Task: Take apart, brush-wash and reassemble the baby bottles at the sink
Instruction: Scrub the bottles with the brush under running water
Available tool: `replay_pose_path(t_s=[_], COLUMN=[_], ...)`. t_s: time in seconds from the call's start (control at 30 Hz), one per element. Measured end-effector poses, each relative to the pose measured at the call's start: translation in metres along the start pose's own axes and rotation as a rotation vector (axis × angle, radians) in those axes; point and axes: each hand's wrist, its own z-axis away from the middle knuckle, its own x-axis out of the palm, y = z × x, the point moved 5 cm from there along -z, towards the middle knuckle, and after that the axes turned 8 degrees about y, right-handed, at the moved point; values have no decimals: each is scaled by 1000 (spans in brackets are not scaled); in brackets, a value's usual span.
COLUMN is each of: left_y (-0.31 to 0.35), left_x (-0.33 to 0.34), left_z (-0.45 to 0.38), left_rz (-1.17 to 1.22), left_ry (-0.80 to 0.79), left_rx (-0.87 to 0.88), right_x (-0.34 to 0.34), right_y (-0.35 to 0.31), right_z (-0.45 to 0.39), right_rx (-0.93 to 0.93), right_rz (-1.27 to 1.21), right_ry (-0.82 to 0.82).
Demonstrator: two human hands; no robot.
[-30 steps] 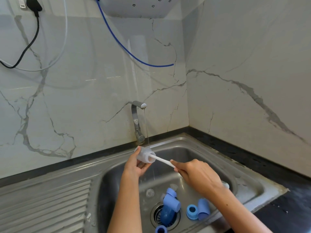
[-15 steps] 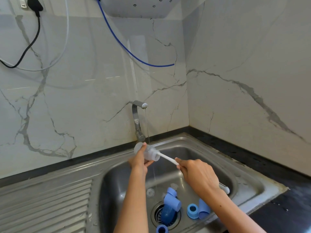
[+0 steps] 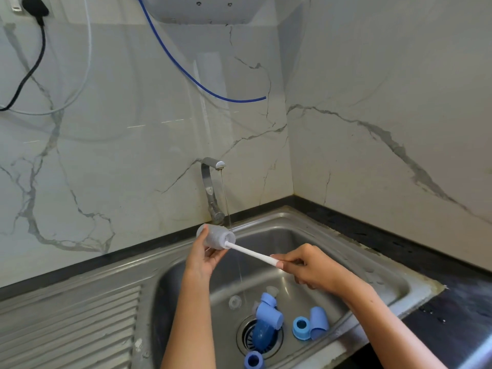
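bottle (image 3: 216,237) w/ brush (image 3: 251,253) inside, sink (image 3: 372,258) w/ blue caps (image 3: 310,326)

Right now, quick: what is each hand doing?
Left hand: closed around the clear bottle, held on its side under the tap's trickle.
Right hand: closed, pinching the white brush handle, whose head is inside the bottle.
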Motion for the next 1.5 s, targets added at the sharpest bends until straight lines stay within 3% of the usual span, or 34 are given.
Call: replay_pose_path(t_s=[0.17, 0.37, 0.5, 0.63, 0.83, 1.0, 1.13, 1.5], left_y=[-4, 24, 10, -3, -6, -6, -7, -4], left_x=[3, -24, -12, -9, 1, -2, 9, -14], left_z=[2, -9, 1, 2, 13, 10, 14, 17], left_rz=[127, 277, 210, -10, -84, -110, -237, 65], left_ry=[53, 229, 303, 390, 337, 344, 251, 517], left_rx=[42, 246, 239, 276, 393, 438, 505, 364], right_x=[-8, -25, -1, 17, 28, 36, 31, 36], right_y=[2, 20, 9, 7, 1, -13, -14, -8], right_z=[6, 6, 3, 0, -12, -17, -24, -3], right_rx=[73, 114, 42, -1, -42, -41, -7, -53], right_rz=[-69, -143, -81, -58, 154, 240, 240, 185], right_ry=[12, 153, 117, 87, 221, 248, 264, 185])
